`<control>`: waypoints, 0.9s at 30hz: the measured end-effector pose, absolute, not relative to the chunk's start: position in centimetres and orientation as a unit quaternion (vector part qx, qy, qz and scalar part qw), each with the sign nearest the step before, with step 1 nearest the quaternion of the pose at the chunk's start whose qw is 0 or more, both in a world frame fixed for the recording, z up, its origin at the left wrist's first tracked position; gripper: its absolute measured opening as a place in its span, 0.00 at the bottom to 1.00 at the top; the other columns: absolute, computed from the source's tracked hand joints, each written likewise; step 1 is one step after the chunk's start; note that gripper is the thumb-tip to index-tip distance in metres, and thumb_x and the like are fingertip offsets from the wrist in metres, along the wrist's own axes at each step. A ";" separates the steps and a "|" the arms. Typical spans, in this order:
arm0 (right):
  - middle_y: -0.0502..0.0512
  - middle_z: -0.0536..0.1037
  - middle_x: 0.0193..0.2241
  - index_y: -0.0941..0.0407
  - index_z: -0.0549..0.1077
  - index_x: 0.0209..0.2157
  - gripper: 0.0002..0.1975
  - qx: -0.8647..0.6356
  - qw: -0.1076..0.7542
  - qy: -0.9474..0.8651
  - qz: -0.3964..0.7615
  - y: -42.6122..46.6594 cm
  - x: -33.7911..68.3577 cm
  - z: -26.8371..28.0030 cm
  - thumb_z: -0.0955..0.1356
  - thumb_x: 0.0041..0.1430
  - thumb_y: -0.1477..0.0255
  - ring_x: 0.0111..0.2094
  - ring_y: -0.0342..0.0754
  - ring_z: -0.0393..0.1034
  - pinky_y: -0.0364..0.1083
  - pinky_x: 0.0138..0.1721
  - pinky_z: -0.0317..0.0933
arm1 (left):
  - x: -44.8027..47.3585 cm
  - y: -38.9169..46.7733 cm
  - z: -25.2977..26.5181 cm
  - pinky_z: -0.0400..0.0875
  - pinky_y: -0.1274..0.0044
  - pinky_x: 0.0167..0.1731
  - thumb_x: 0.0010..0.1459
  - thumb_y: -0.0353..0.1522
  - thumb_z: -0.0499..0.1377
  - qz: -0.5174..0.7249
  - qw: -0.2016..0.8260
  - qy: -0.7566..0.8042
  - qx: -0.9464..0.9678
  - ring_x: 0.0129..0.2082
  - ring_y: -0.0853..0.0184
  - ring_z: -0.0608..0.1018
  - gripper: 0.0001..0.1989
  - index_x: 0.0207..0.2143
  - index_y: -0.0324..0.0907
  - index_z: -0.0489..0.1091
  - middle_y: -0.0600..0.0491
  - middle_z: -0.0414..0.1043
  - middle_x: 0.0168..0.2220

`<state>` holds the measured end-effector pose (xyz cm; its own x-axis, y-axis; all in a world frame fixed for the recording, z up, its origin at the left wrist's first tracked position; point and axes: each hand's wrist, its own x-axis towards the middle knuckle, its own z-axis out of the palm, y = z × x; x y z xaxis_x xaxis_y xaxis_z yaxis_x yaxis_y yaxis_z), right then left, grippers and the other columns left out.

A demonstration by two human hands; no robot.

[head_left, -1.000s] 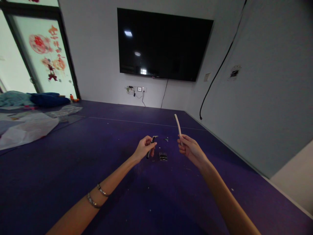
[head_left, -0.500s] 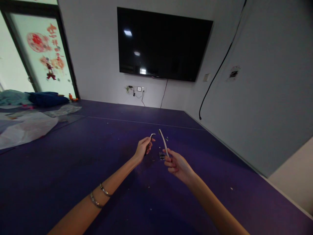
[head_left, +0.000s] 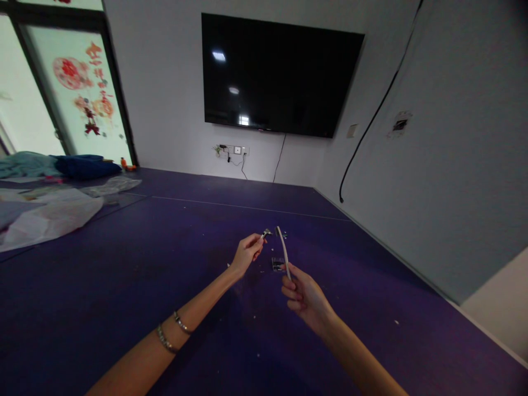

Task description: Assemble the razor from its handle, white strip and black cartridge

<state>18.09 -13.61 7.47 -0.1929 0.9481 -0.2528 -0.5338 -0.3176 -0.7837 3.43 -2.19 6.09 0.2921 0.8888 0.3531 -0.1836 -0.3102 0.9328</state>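
Note:
My left hand (head_left: 247,254) is closed around the handle of what looks like a razor (head_left: 265,234), whose silvery head points right. In my right hand (head_left: 304,294) is a white toothbrush (head_left: 283,246), gripped low on its handle. The brush stands nearly upright, with its dark bristles facing left toward the razor head. A small gap separates the two tools. Beyond my right fingers, a small dark and clear item (head_left: 277,264) lies on the purple floor (head_left: 198,308); its kind is unclear. Another tiny piece (head_left: 285,235) shows behind the brush.
White plastic sheeting (head_left: 53,220) and blue cloth (head_left: 84,166) lie at the left by the door (head_left: 78,93). A television (head_left: 280,74) hangs on the far wall above sockets (head_left: 238,150). A black cable (head_left: 367,124) dangles at the right. Small white specks dot the floor.
The razor has turned in my left hand, so its head now shows more broadside. Both hands sit slightly farther right and lower in the picture. The toothbrush remains in my right hand.

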 end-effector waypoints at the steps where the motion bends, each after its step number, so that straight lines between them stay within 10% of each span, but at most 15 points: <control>1: 0.40 0.55 0.14 0.56 0.65 0.34 0.14 -0.375 0.515 -0.277 0.719 -13.5 18.0 7.6 0.69 0.49 0.63 0.13 0.32 0.39 0.35 0.13 0.28 | 3.5 -2.3 6.1 0.51 0.84 0.15 0.54 0.42 0.54 0.522 0.512 0.284 0.620 0.15 0.78 0.59 0.14 0.30 0.38 0.67 0.60 0.56 0.17; 27: 0.40 0.54 0.14 0.55 0.64 0.35 0.12 -0.326 0.510 -0.209 0.768 -14.6 17.2 7.1 0.68 0.50 0.67 0.13 0.32 0.39 0.34 0.14 0.28 | 3.7 -2.9 5.5 0.51 0.83 0.16 0.53 0.43 0.55 0.528 0.497 0.273 0.633 0.17 0.77 0.59 0.15 0.32 0.39 0.67 0.60 0.56 0.19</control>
<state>17.24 -14.60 7.08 -0.2663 0.9199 -0.2879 -0.6475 -0.3920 -0.6535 3.74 -2.91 5.51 0.2942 0.8697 0.3964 -0.1790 -0.3573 0.9167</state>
